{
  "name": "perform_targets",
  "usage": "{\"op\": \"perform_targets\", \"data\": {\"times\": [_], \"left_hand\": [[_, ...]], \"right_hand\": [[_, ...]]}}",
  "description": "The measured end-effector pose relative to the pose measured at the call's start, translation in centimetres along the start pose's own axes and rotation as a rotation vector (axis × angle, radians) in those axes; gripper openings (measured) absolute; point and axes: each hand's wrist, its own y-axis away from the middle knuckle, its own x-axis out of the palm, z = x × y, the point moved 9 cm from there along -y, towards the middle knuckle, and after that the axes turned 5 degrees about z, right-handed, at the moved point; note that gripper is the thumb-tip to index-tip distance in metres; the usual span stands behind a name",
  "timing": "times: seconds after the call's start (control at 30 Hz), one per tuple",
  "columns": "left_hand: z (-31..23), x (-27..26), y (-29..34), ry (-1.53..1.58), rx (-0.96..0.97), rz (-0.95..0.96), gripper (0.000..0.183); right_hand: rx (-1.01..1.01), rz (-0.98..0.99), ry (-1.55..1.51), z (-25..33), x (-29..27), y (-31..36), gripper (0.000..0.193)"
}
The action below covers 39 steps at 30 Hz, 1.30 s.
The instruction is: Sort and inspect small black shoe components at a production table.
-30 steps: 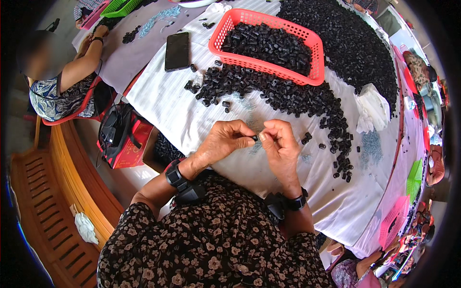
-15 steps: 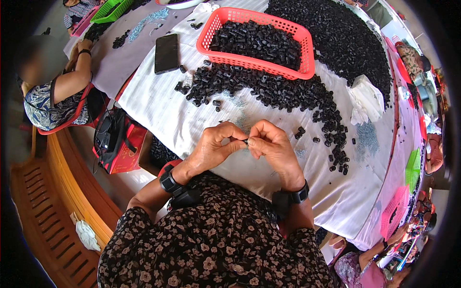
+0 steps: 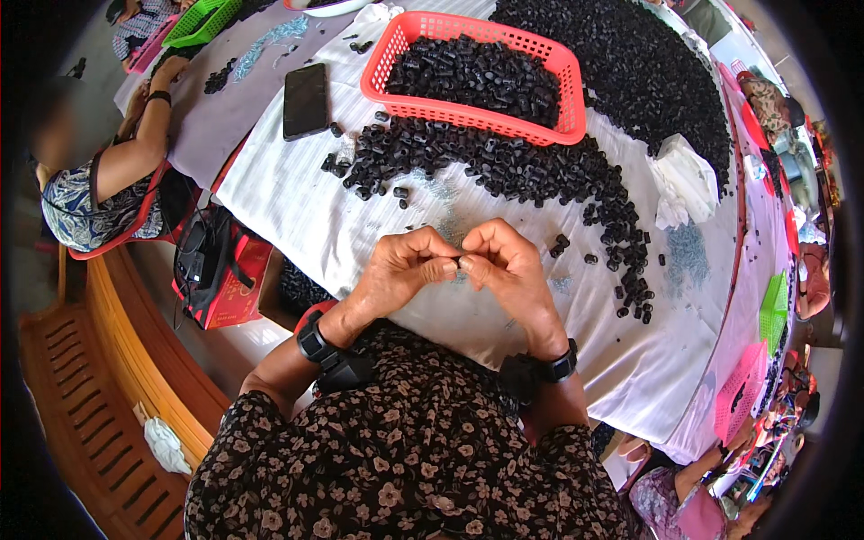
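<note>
Firstly, head view: one white-covered surface [image 3: 612, 378], its near edge at the wearer's lap, its left edge running diagonally; bare cloth lies to either side of the hands, below a trail of loose black pieces [image 3: 540, 175], too many to count. Two grips, left grip [image 3: 403, 272] and right grip [image 3: 506, 268], fingertips pinched closed on one small black piece [image 3: 460, 262], over cloth near the front edge. One red basket [image 3: 569, 99], piece-filled; one phone [image 3: 305, 102].
</note>
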Motion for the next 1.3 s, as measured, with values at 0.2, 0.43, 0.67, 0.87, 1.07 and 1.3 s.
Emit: {"op": "perform_targets", "data": {"times": [0.2, 0.43, 0.67, 0.87, 1.07, 1.3], "left_hand": [[-0.5, 0.6, 0.0, -0.031, 0.024, 0.04, 0.009], [0.4, 0.8, -0.3, 0.111, 0.01, 0.07, 0.013], [0.7, 0.4, 0.1, 0.116, -0.013, 0.054, 0.012], [0.9, -0.1, 0.3, 0.1, -0.007, 0.041, 0.012], [0.8, -0.4, 0.3, 0.106, -0.01, 0.015, 0.013], [0.7, -0.7, 0.3, 0.118, -0.045, -0.034, 0.013]], "right_hand": [[0.156, -0.018, 0.082, -0.6, -1.8, 0.0, 0.01], [-0.169, -0.86, 1.182, 3.7, -13.2, 4.1, 0.005], [0.093, -0.813, 1.32, 1.3, -14.3, 3.7, 0.018], [0.098, -0.795, 1.391, 1.2, -13.6, 3.3, 0.019], [-0.024, -0.743, 1.104, 1.4, -13.4, 3.2, 0.015], [-0.115, -0.234, 0.088, 1.8, -3.8, 1.1, 0.01]]}}
